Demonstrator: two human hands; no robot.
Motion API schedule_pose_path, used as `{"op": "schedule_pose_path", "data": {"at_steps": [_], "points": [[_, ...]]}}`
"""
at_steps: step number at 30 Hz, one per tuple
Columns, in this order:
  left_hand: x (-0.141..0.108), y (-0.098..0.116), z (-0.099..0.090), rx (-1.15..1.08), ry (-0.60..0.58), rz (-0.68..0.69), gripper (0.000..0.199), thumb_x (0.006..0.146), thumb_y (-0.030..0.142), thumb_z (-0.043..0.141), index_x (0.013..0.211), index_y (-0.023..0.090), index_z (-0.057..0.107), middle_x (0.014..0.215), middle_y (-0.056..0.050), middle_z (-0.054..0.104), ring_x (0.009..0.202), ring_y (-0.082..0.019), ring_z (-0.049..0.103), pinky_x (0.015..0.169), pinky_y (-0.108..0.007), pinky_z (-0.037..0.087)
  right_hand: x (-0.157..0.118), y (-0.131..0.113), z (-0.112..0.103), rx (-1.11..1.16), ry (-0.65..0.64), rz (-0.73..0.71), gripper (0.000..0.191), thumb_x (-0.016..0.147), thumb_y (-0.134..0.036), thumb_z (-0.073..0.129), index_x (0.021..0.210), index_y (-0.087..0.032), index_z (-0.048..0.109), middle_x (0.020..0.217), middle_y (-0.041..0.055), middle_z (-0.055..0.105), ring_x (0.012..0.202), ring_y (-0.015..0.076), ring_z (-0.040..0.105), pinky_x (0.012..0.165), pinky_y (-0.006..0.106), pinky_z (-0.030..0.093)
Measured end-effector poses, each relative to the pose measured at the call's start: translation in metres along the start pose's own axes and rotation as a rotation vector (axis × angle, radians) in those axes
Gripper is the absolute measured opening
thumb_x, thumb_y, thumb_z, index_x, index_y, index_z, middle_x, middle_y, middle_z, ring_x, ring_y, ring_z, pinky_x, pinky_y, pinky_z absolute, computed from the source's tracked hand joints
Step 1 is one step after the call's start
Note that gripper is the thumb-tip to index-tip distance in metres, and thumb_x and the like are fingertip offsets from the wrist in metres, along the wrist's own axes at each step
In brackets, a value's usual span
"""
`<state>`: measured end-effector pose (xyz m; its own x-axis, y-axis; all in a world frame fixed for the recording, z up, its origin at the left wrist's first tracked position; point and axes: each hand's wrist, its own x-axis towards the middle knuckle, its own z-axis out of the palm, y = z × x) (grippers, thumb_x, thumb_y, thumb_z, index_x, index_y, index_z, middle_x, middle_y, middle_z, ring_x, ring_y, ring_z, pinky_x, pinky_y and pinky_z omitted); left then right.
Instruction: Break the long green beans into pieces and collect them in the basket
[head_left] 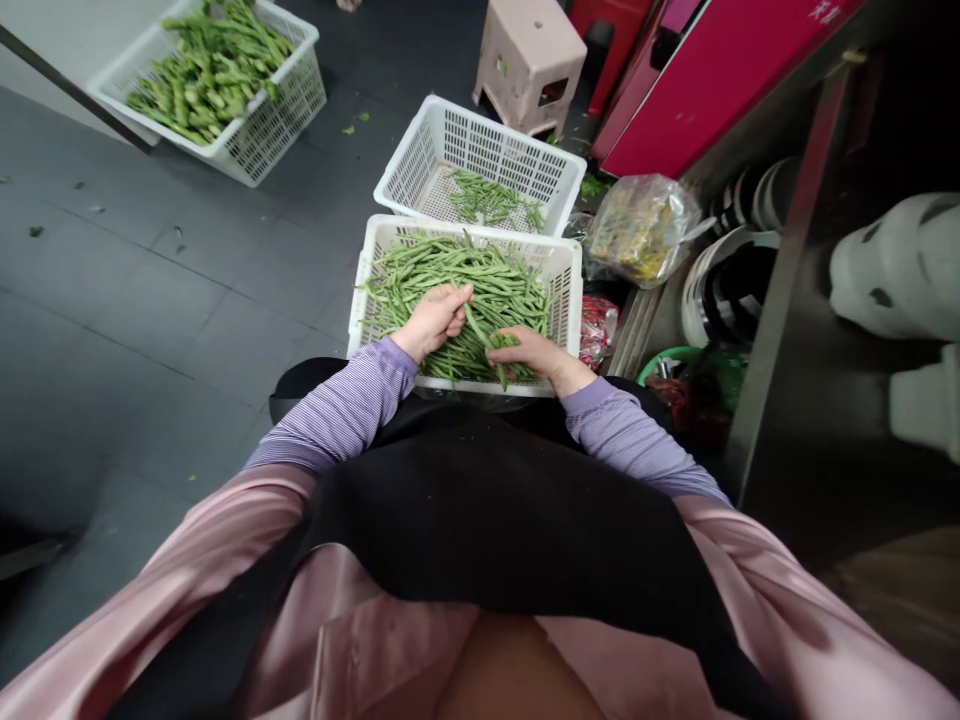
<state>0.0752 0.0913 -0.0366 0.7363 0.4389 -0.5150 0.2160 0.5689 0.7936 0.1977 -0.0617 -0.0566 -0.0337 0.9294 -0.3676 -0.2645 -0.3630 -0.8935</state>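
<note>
The dark grey tiled floor [187, 290] is the largest surface in view, with small leaf scraps scattered on it. At the right stands a glossy magenta panel [720, 80]. In front of the person's black cloth apron [495, 500] sits a white rectangular plastic basket [364, 290] with slotted walls, heaped with long, thin green beans [427, 265]. Just beyond it, at its far side, is a second white slotted plastic basket [431, 150], holding a much smaller loose pile of green beans [484, 197] on its bottom. Well apart, at the upper left, a third white plastic basket [274, 140] is filled with thick, light-green stalks [206, 80]. A pale pinkish plastic stool [532, 50] stands behind the second basket, and a clear plastic bag with yellow contents [646, 230] lies right of the two near baskets.

Both hands are above the heap. The left hand [431, 320] has its grip pinched, thumb against fingers, on the upper end of one long green bean [477, 328]. The right hand [532, 355] has its grip closed around a small bunch of short green pieces [504, 342], beside that bean's lower part.
</note>
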Motion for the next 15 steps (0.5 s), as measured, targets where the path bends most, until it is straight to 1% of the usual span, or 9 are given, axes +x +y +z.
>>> {"op": "schedule_pose_path", "data": {"at_steps": [2,5,7,9,10,11,13,14,15], "points": [[0.001,0.001,0.001,-0.017,-0.024,0.101,0.041,0.088,0.05,0.074,0.078,0.019,0.049,0.048,0.011,0.041,0.036,-0.003,0.028,0.038,-0.016,0.021,-0.001,0.001,0.003,0.148,0.039,-0.016,0.037,0.069,-0.046,0.084,0.076,-0.018,0.061,0.068,-0.0009,0.064,0.049,0.0104,0.052,0.045,0.025,0.045],[0.006,0.0,0.0,0.02,-0.052,0.171,0.041,0.09,0.053,0.071,0.08,0.02,0.049,0.051,0.01,0.043,0.037,-0.004,0.031,0.039,-0.018,0.025,-0.001,0.003,0.006,0.301,0.03,0.027,0.036,0.07,-0.045,0.082,0.073,-0.019,0.057,0.063,-0.0023,0.06,0.045,0.0098,0.048,0.049,0.029,0.049],[0.007,0.0,-0.001,0.086,0.027,0.253,0.041,0.09,0.054,0.07,0.081,0.02,0.049,0.052,0.01,0.043,0.039,-0.005,0.032,0.041,-0.019,0.027,0.002,0.005,0.008,0.342,0.061,0.081,0.034,0.071,-0.04,0.08,0.068,-0.02,0.053,0.058,-0.0039,0.054,0.044,0.0095,0.047,0.048,0.028,0.048],[0.004,0.001,-0.002,0.203,0.126,0.409,0.039,0.09,0.052,0.07,0.08,0.021,0.048,0.055,0.009,0.045,0.043,-0.005,0.037,0.045,-0.019,0.031,0.008,0.008,0.006,0.364,0.189,0.129,0.031,0.074,-0.035,0.077,0.068,-0.02,0.051,0.056,-0.0043,0.053,0.043,0.0096,0.047,0.046,0.027,0.046],[-0.001,0.001,-0.001,0.286,0.149,0.505,0.038,0.09,0.05,0.071,0.079,0.02,0.049,0.058,0.008,0.048,0.047,-0.006,0.041,0.049,-0.02,0.035,0.012,0.01,0.005,0.377,0.274,0.149,0.028,0.076,-0.033,0.075,0.069,-0.021,0.052,0.057,-0.0041,0.054,0.043,0.0098,0.048,0.044,0.026,0.045],[-0.007,0.001,0.001,0.378,0.14,0.598,0.037,0.089,0.048,0.072,0.079,0.02,0.05,0.061,0.006,0.052,0.053,-0.007,0.046,0.053,-0.021,0.039,0.015,0.01,0.002,0.394,0.362,0.165,0.025,0.078,-0.031,0.074,0.072,-0.021,0.052,0.057,-0.0039,0.055,0.043,0.0101,0.048,0.043,0.025,0.044],[-0.021,-0.001,0.005,0.548,0.05,0.732,0.034,0.087,0.044,0.074,0.078,0.019,0.053,0.071,0.002,0.06,0.064,-0.009,0.054,0.063,-0.023,0.044,0.02,0.01,-0.004,0.46,0.524,0.182,0.021,0.083,-0.028,0.07,0.075,-0.021,0.052,0.057,-0.004,0.056,0.043,0.0105,0.049,0.043,0.024,0.044],[-0.026,-0.002,0.007,0.595,0.006,0.755,0.032,0.087,0.043,0.074,0.079,0.019,0.055,0.074,0.001,0.062,0.068,-0.01,0.056,0.066,-0.023,0.045,0.021,0.01,-0.007,0.505,0.58,0.19,0.02,0.086,-0.027,0.068,0.076,-0.021,0.051,0.055,-0.0044,0.056,0.043,0.0105,0.049,0.043,0.023,0.044],[-0.029,-0.004,0.009,0.601,-0.025,0.743,0.03,0.088,0.043,0.073,0.08,0.019,0.055,0.073,0.001,0.061,0.068,-0.011,0.056,0.066,-0.023,0.045,0.021,0.009,-0.009,0.546,0.609,0.2,0.019,0.088,-0.026,0.066,0.076,-0.021,0.051,0.054,-0.0047,0.055,0.043,0.0106,0.049,0.044,0.023,0.046]]}}
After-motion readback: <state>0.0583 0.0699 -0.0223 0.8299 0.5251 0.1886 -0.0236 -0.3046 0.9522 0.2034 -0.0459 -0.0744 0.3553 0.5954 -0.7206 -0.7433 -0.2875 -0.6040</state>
